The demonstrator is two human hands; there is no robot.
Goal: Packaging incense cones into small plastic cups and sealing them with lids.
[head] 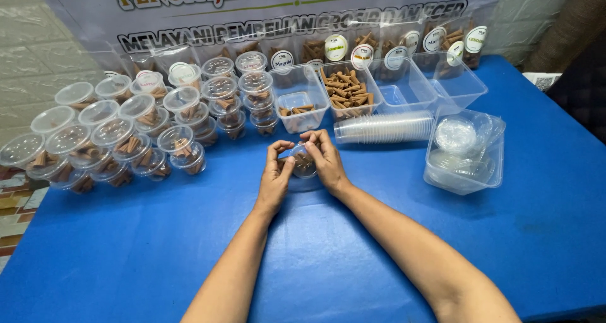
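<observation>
Both hands, left hand and right hand, have fingers grasping a small clear cup of brown incense cones above the blue surface, apparently pressing its lid; next, seat it evenly.

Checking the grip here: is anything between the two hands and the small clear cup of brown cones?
Nothing visible. The left hand and right hand both touch the small clear cup directly, above the blue table.
</observation>
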